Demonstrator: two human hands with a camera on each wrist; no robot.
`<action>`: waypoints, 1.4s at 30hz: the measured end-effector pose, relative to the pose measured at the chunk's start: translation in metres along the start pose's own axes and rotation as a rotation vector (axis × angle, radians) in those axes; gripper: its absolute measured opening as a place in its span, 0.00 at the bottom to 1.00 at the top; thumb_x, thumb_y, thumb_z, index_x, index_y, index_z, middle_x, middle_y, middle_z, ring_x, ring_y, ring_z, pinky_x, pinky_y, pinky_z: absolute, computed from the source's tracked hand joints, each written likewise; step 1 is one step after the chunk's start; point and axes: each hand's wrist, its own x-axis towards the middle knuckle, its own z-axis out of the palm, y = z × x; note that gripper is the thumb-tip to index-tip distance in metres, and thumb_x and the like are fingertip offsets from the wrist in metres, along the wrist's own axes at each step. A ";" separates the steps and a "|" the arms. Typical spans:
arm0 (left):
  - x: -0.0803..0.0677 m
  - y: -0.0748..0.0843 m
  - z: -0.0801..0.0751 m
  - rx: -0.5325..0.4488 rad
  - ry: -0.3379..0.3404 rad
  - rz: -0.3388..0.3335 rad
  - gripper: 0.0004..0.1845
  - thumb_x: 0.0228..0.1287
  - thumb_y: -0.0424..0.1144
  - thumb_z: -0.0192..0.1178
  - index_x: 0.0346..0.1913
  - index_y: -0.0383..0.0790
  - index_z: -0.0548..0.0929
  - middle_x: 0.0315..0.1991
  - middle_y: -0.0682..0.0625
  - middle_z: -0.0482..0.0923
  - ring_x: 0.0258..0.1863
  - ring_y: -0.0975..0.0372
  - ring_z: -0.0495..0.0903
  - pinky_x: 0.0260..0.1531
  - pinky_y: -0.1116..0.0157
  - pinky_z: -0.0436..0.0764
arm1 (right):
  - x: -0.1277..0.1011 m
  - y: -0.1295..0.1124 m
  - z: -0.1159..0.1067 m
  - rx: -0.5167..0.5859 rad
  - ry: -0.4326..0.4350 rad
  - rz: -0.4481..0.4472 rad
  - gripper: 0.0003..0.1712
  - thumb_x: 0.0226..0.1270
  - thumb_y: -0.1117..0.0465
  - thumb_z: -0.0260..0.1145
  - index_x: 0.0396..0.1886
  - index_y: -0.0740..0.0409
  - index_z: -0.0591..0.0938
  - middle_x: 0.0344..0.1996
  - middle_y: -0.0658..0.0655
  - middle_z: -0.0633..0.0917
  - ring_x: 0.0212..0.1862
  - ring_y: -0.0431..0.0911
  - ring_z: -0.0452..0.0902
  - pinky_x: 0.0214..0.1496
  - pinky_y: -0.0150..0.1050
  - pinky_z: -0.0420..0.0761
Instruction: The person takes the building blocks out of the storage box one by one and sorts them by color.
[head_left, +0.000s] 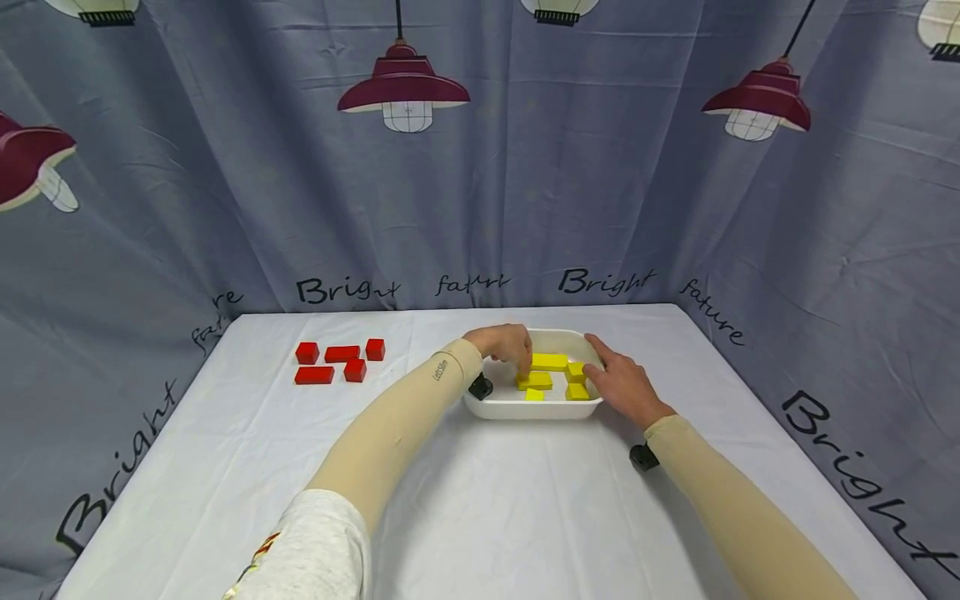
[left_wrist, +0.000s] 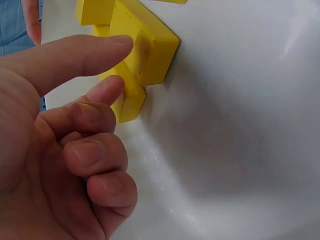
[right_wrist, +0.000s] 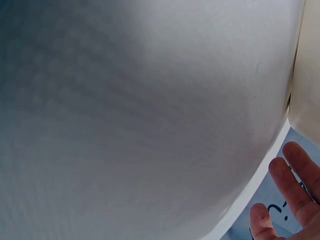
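Observation:
A white tray (head_left: pixel 534 411) holds several yellow blocks, including a long one (head_left: pixel 551 362) at the back. My left hand (head_left: pixel 506 343) reaches into the tray from the left. In the left wrist view its thumb and index finger lie beside yellow blocks (left_wrist: pixel 157 47), with a gap between them and the other fingers loosely curled. No block shows clearly held. My right hand (head_left: pixel 624 385) holds the tray's right wall, its thumb over the rim near the yellow blocks. In the right wrist view, three outstretched fingers (right_wrist: pixel 290 185) show outside the tray.
Several red blocks (head_left: pixel 313 375), cubes and longer bars, lie apart from the tray on the left of the white-covered table (head_left: pixel 540 517). A blue-grey curtain (head_left: pixel 517 200) with printed lamps surrounds the back and sides. Small black cameras (head_left: pixel 643 457) hang at the wrists.

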 end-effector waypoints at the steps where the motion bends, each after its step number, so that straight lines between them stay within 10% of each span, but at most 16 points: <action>1: 0.000 0.000 0.000 0.006 -0.009 -0.012 0.06 0.55 0.40 0.73 0.34 0.47 0.87 0.30 0.55 0.76 0.28 0.63 0.68 0.27 0.66 0.64 | 0.000 0.000 0.000 0.002 0.000 0.003 0.39 0.77 0.48 0.48 0.83 0.41 0.48 0.76 0.67 0.62 0.72 0.68 0.63 0.71 0.68 0.61; 9: 0.001 0.002 -0.001 0.036 -0.052 -0.071 0.08 0.50 0.40 0.77 0.32 0.46 0.88 0.23 0.55 0.65 0.22 0.63 0.61 0.24 0.66 0.58 | 0.002 -0.001 -0.001 -0.006 -0.002 0.011 0.39 0.77 0.47 0.48 0.83 0.41 0.48 0.76 0.67 0.62 0.72 0.68 0.63 0.71 0.67 0.60; 21: 0.000 0.008 -0.003 0.155 -0.086 -0.141 0.17 0.50 0.43 0.78 0.43 0.46 0.86 0.52 0.53 0.82 0.51 0.56 0.78 0.56 0.54 0.79 | 0.003 0.001 -0.001 -0.016 -0.002 0.001 0.38 0.77 0.48 0.47 0.83 0.41 0.48 0.76 0.67 0.62 0.71 0.67 0.64 0.71 0.67 0.61; 42: 0.001 0.020 0.000 0.304 -0.061 -0.080 0.18 0.48 0.44 0.77 0.41 0.45 0.83 0.38 0.53 0.79 0.38 0.61 0.75 0.39 0.63 0.77 | -0.001 0.001 -0.001 -0.003 -0.003 0.003 0.38 0.77 0.48 0.47 0.83 0.41 0.48 0.76 0.67 0.62 0.70 0.67 0.65 0.71 0.67 0.63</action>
